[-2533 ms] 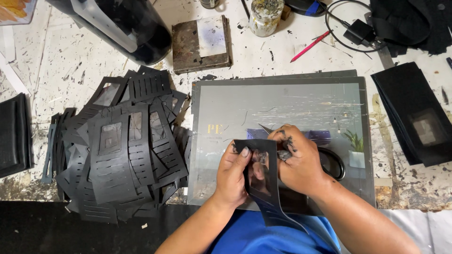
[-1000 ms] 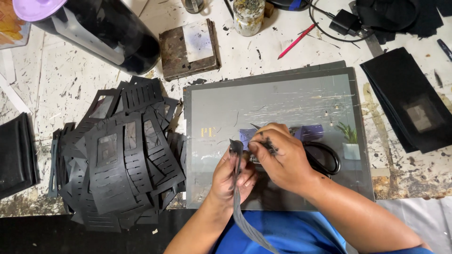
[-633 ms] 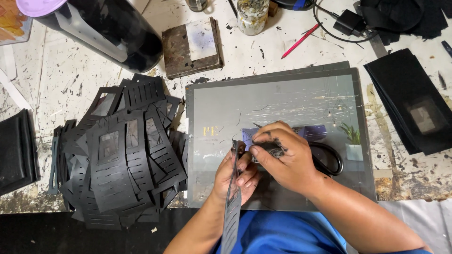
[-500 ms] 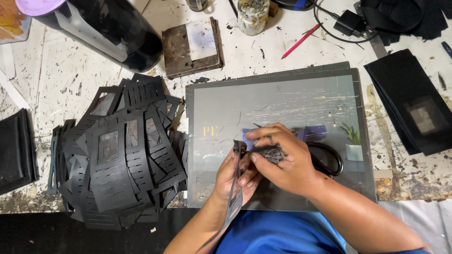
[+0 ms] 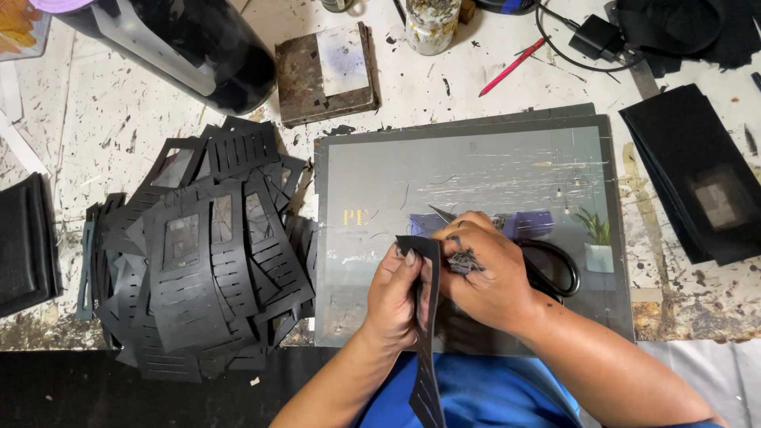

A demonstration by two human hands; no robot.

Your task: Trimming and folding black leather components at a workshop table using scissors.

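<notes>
Left hand (image 5: 394, 295): pinches the black cut-out strip (image 5: 424, 333) edge-on, upright over the grey board (image 5: 476, 182), likely to steady it.
Right hand (image 5: 487, 269): closed on scissors (image 5: 547, 265), seemingly trimming the strip's top.
Pile (image 5: 198, 254): matching black cut-outs, left on the bench (image 5: 444, 87).
Stack (image 5: 697, 170): black sheets with a grey rectangular label, far right.

Beside the grey scratched cutting board (image 5: 476, 182), the right hand (image 5: 483, 273) hides most of the black-handled scissors (image 5: 555, 269), while the thin black slotted card strip (image 5: 426, 333) runs off the bottom edge.
</notes>
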